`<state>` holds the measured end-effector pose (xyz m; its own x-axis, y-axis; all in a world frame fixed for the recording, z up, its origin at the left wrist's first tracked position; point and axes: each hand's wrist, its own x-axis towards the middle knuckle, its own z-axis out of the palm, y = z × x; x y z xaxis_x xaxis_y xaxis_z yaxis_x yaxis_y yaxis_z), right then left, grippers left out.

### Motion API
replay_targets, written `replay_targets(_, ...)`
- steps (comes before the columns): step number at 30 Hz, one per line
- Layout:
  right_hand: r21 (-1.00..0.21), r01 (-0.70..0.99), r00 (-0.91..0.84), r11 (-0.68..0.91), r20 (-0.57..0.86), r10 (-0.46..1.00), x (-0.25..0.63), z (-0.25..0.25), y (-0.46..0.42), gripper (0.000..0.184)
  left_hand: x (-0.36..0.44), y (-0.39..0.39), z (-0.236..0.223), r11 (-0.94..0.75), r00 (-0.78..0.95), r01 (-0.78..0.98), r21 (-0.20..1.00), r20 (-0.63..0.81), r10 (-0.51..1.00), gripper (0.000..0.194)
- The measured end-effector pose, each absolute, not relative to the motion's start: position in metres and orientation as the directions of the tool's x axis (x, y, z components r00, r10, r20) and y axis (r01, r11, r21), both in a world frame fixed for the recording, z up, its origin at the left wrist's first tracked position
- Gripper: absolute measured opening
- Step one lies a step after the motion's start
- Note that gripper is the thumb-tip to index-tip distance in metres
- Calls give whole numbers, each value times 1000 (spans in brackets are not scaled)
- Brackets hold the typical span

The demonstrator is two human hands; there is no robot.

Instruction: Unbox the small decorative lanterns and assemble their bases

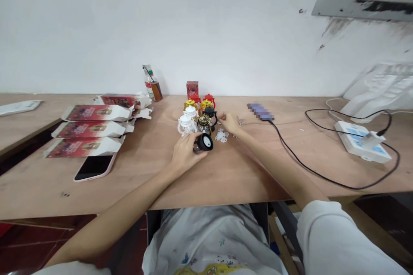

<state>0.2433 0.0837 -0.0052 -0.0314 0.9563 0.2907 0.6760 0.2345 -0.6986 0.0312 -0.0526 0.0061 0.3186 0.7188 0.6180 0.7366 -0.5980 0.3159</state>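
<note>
My left hand (185,152) is closed around a small black teapot-shaped lantern (204,142), tipped on its side so that its round base with a white disc faces me. Just beyond it stand several similar little lanterns: white ones (186,125), gold ones (190,104), red ones (209,98) and a black one (211,115). Over the table to their right is my right hand (229,122), its fingers curled together; what they hold, if anything, is too small to make out. Small white plastic pieces (221,135) lie near it, with tiny metal bits (241,121) beside the wrist.
Flattened red-and-white boxes (93,129) overlap at the left, above a phone (95,167). A bottle (152,88) and a small red box (192,89) stand by the wall. Rightward are a charging phone (260,111), its black cable (300,161) and a white power strip (361,142).
</note>
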Motion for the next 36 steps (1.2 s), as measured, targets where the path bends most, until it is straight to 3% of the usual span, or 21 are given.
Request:
replay_targets(7, -734, 637, 84, 234, 368, 926, 239, 7, 72, 21, 30, -52, 8, -656, 365, 709, 259, 661, 656, 41)
replay_targets(11, -745, 470, 152, 474, 597, 787, 235, 8, 15, 11, 31, -50, 7, -651, 362, 720, 241, 670, 648, 37)
replay_targets(14, -605, 411, -63, 682, 727, 684, 228, 4, -28, 7, 30, -48, 6, -644, 372, 736, 208, 671, 642, 36)
replay_targets(16, -560, 379, -152, 737, 748, 646, 223, 1, -46, 8, 29, -46, 5, -644, 380, 741, 191, 672, 636, 35)
replay_targets(22, -619, 313, -234, 720, 685, 690, 213, -3, -51, 13, 29, -45, 5, -663, 433, 735, 142, 654, 620, 31)
replay_targets(29, -863, 148, -280, 482, 431, 858, 214, -10, -45, 22, 29, -47, 5, -684, 518, 728, 42, 621, 589, 28)
replay_targets(36, -914, 119, -372, 388, 321, 871, 219, -11, -41, 33, 29, -47, 1, -685, 605, 722, -94, 566, 560, 36)
